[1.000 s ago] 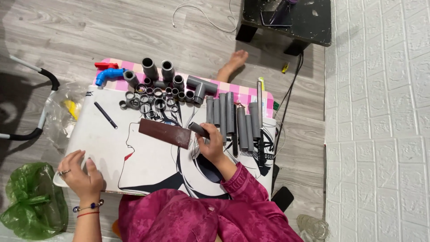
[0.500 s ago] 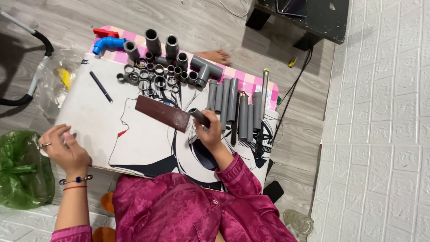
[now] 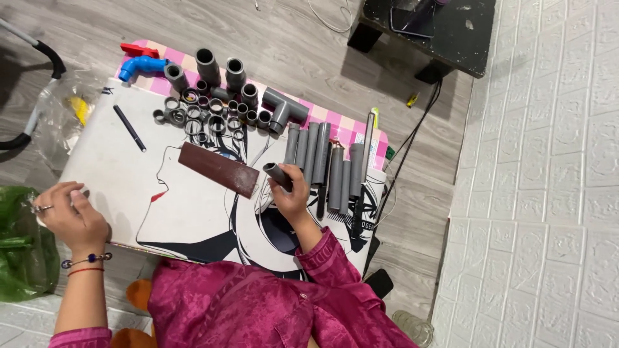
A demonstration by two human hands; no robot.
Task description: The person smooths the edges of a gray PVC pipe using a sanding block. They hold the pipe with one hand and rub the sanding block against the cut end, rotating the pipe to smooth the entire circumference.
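Green bag (image 3: pixel 22 251): a crumpled green plastic bag lies on the floor at the far left, just beside the tabletop's edge.
Left hand (image 3: pixel 71 212): rests on the left edge of the tabletop (image 3: pixel 109 174), fingers curled; something small and pale seems pressed under the fingertips, but I cannot tell what. A ring and bead bracelets show on it.
Black pen (image 3: pixel 129 128): lies loose on the pale tabletop, well apart from both hands.
Blue elbow (image 3: pixel 140 66): a blue pipe elbow at the far left corner, next to a red part (image 3: pixel 138 49).
Fittings (image 3: pixel 213 106): a cluster of grey couplers and rings along the far edge, with a grey tee (image 3: pixel 282 109) at its right end.
Brown strip (image 3: pixel 219 169): a flat dark brown rectangle lies slantwise mid-tabletop, its right end just beside the right hand.
Right hand (image 3: pixel 291 196): fingers closed around a short grey pipe piece (image 3: pixel 277 176), held tilted just above the tabletop, its open end pointing up-left.
Pipe row (image 3: pixel 329 167): grey straight pipes lie side by side just right of that hand.
Black cable (image 3: pixel 412 135): runs over the wooden floor from the tabletop's right edge.
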